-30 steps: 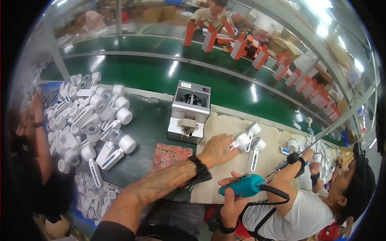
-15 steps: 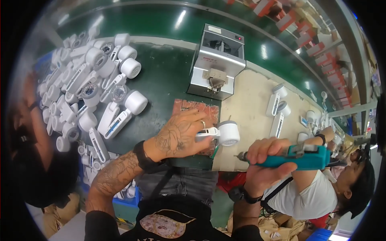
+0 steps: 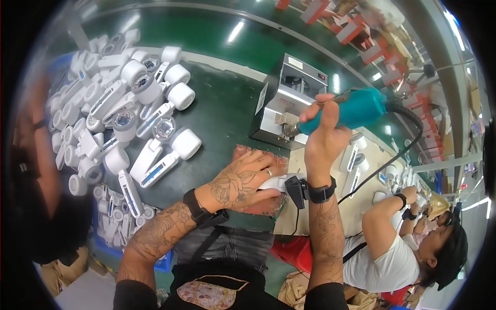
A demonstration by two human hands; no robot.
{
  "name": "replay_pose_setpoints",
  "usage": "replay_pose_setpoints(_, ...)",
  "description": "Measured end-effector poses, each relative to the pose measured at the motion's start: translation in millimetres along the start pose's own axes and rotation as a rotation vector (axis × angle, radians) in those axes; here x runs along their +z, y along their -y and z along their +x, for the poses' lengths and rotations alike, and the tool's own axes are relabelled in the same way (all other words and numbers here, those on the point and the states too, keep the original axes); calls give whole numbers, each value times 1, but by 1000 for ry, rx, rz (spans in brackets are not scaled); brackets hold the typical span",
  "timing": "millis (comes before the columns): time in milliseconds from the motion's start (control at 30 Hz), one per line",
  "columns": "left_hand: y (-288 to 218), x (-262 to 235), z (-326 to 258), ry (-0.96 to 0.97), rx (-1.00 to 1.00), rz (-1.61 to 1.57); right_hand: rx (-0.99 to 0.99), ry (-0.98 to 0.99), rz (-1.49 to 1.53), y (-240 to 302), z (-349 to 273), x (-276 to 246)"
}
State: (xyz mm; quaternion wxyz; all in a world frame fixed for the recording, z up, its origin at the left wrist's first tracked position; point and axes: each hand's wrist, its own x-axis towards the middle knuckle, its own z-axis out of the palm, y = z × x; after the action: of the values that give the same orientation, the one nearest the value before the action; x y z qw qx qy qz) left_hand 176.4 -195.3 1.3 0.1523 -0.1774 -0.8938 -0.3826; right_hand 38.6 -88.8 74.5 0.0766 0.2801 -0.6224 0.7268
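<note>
My left hand [image 3: 240, 181] is closed around the handle of a white handheld device [image 3: 274, 184], pressing it on a worn red pad [image 3: 264, 207]. My right wrist hides most of that device's round head. My right hand [image 3: 326, 135] is raised, its fingers wrapped around a teal electric screwdriver [image 3: 361, 107]. The screwdriver points left, with its nose at the metal front fitting of a silver box-shaped machine, apparently a screw feeder [image 3: 268, 114]. Whether the bit touches the fitting or carries a screw, I cannot tell.
Many similar white devices [image 3: 123, 120] are heaped at the left, with more in a blue bin [image 3: 164, 262] below. The screwdriver's black cable [image 3: 385, 164] loops down on the right. A co-worker in white [image 3: 392, 243] works at the right; another person's arm [image 3: 41, 144] is at far left.
My right hand has lifted the electric screwdriver up and away from beside the white device to the silver machine's front. My left hand still holds the device on the red pad.
</note>
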Motion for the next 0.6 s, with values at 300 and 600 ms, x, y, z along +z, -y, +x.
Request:
replay_pose_setpoints(300,1,-2,1,51,-36,-37,101,29,44,-2,-14,1)
replay_pose_setpoints(600,4,1,2,-2,-34,-6,121,58,114,32,-61,-34)
